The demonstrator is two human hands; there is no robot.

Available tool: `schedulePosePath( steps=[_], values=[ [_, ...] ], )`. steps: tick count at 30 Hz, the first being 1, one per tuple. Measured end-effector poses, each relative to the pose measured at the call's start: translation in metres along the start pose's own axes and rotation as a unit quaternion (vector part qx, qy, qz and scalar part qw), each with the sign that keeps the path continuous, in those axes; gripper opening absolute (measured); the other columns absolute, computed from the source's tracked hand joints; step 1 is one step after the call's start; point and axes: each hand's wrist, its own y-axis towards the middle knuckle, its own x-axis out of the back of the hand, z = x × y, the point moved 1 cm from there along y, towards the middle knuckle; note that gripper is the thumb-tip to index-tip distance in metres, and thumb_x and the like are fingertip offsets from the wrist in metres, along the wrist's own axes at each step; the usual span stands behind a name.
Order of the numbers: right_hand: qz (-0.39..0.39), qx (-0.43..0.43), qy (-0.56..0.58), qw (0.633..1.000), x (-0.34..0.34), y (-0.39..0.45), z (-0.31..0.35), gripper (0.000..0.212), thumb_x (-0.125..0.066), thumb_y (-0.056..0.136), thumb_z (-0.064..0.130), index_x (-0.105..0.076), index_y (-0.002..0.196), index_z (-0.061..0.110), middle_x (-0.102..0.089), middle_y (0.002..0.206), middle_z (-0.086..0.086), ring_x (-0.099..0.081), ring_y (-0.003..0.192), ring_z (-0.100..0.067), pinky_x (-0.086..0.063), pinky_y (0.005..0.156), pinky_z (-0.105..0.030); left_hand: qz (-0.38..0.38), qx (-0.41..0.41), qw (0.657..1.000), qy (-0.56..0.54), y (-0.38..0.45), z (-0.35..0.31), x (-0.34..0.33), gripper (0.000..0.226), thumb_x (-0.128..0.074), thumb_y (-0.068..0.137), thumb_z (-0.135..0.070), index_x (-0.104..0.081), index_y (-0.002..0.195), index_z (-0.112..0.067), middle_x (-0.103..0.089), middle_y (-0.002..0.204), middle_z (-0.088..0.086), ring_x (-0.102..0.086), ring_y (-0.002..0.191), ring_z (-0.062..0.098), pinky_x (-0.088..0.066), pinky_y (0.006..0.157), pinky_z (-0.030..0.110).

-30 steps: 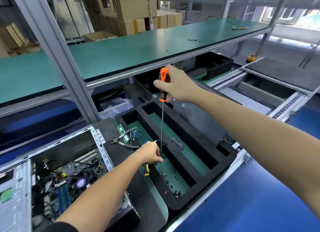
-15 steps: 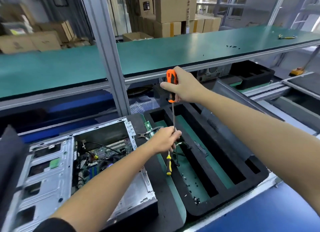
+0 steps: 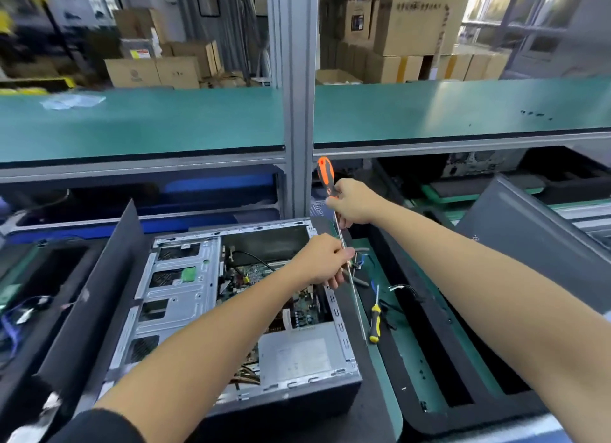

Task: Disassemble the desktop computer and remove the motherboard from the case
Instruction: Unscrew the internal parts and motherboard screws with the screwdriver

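Note:
An open desktop case (image 3: 178, 297) lies on its side at the centre, with the green motherboard (image 3: 258, 274) and cables showing inside and a grey power supply (image 3: 297, 356) at its near end. My right hand (image 3: 355, 202) grips the orange handle of a long screwdriver (image 3: 325, 178) above the case's far right corner. Its thin shaft (image 3: 355, 297) runs down and to the right, past the case's right edge. My left hand (image 3: 322, 260) pinches the shaft partway down.
A black foam tray (image 3: 439, 409) with green-floored slots lies right of the case, with a small yellow-handled screwdriver (image 3: 374, 320) on it. A dark side panel (image 3: 89, 293) leans at the left, another (image 3: 535, 244) at the right. A grey post (image 3: 292, 95) and green shelf (image 3: 132, 121) stand behind.
Both hands and the long screwdriver have moved left, from over the foam tray to the case's right edge. The view has swung left, bringing the whole case into sight.

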Motion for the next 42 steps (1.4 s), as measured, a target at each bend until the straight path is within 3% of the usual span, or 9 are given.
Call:
schedulePosePath(
  steps=[8, 13, 17, 23, 27, 31, 35, 38, 42],
  values=[
    [0.007, -0.014, -0.044, 0.999, -0.018, 0.005, -0.003, 0.012, -0.05, 0.097, 0.014, -0.05, 0.089, 0.005, -0.058, 0.076, -0.015, -0.058, 0.066, -0.028, -0.053, 0.07, -0.044, -0.029, -0.019, 0.999, 0.006, 0.004, 0.007, 0.023, 0.022, -0.047, 0.098, -0.021, -0.055, 0.08, -0.01, -0.066, 0.061, 0.003, -0.062, 0.046, 0.013, -0.044, 0.042, 0.018],
    [0.019, -0.034, -0.052, 0.998, -0.036, 0.011, -0.014, 0.026, -0.05, 0.096, 0.013, -0.043, 0.071, 0.01, -0.053, 0.077, -0.012, -0.054, 0.073, -0.027, -0.043, 0.057, -0.032, -0.042, -0.013, 0.999, 0.017, 0.007, 0.021, 0.031, 0.018, -0.05, 0.096, -0.02, -0.057, 0.086, -0.007, -0.068, 0.066, 0.004, -0.063, 0.049, 0.011, -0.051, 0.052, 0.027],
    [0.034, -0.031, -0.022, 0.999, -0.039, 0.016, -0.008, 0.026, -0.05, 0.094, 0.013, -0.04, 0.07, 0.012, -0.052, 0.072, -0.012, -0.049, 0.058, -0.025, -0.041, 0.05, -0.031, -0.065, 0.005, 0.997, 0.027, 0.009, 0.029, 0.039, 0.015, -0.051, 0.097, -0.017, -0.057, 0.09, -0.006, -0.068, 0.07, 0.004, -0.062, 0.049, 0.009, -0.052, 0.055, 0.028],
    [-0.042, 0.034, 0.058, 0.997, -0.016, 0.024, 0.038, 0.025, -0.044, 0.096, 0.021, -0.036, 0.073, 0.016, -0.048, 0.069, -0.005, -0.048, 0.051, -0.021, -0.036, 0.041, -0.023, -0.083, -0.018, 0.996, -0.03, 0.005, 0.022, 0.059, 0.015, -0.049, 0.097, -0.017, -0.057, 0.085, -0.014, -0.069, 0.069, 0.004, -0.062, 0.051, 0.011, -0.049, 0.049, 0.022],
    [-0.07, 0.093, 0.118, 0.986, -0.001, 0.024, 0.088, 0.016, -0.038, 0.096, 0.021, -0.038, 0.081, 0.017, -0.05, 0.071, -0.004, -0.048, 0.048, -0.017, -0.036, 0.038, -0.02, -0.107, -0.023, 0.994, 0.007, -0.007, 0.031, 0.08, 0.015, -0.051, 0.097, -0.016, -0.058, 0.084, -0.014, -0.068, 0.067, 0.0, -0.063, 0.052, 0.008, -0.047, 0.05, 0.019],
    [-0.06, 0.15, 0.156, 0.975, -0.013, 0.021, 0.124, 0.018, -0.04, 0.097, 0.018, -0.032, 0.08, 0.018, -0.05, 0.069, -0.008, -0.049, 0.039, -0.011, -0.035, 0.034, -0.017, -0.139, 0.01, 0.987, 0.077, -0.024, 0.059, 0.107, 0.012, -0.055, 0.095, -0.021, -0.062, 0.086, -0.018, -0.07, 0.075, 0.001, -0.066, 0.063, 0.013, -0.055, 0.062, 0.026],
    [-0.034, 0.179, 0.126, 0.975, -0.043, 0.023, 0.138, 0.019, -0.043, 0.095, 0.016, -0.03, 0.081, 0.02, -0.051, 0.073, -0.011, -0.049, 0.051, -0.021, -0.045, 0.044, -0.032, -0.13, 0.032, 0.977, 0.163, -0.042, 0.092, 0.126, 0.019, -0.054, 0.091, -0.011, -0.062, 0.08, -0.023, -0.064, 0.076, -0.005, -0.057, 0.065, 0.011, -0.039, 0.054, 0.018],
    [-0.031, 0.184, 0.089, 0.978, -0.061, 0.029, 0.14, 0.014, -0.046, 0.092, 0.019, -0.033, 0.087, 0.018, -0.056, 0.079, -0.015, -0.053, 0.058, -0.025, -0.054, 0.058, -0.046, -0.112, 0.041, 0.976, 0.181, -0.049, 0.115, 0.131, 0.02, -0.055, 0.088, -0.005, -0.067, 0.087, -0.021, -0.064, 0.084, -0.005, -0.059, 0.075, 0.008, -0.046, 0.064, 0.019],
    [-0.03, 0.188, 0.079, 0.979, -0.074, 0.036, 0.142, 0.015, -0.047, 0.09, 0.019, -0.034, 0.096, 0.014, -0.063, 0.089, -0.025, -0.059, 0.058, -0.028, -0.056, 0.06, -0.047, -0.099, 0.027, 0.979, 0.176, -0.05, 0.136, 0.132, 0.019, -0.056, 0.087, -0.008, -0.067, 0.095, -0.021, -0.063, 0.089, -0.008, -0.06, 0.084, 0.008, -0.046, 0.072, 0.019]
  ],
)
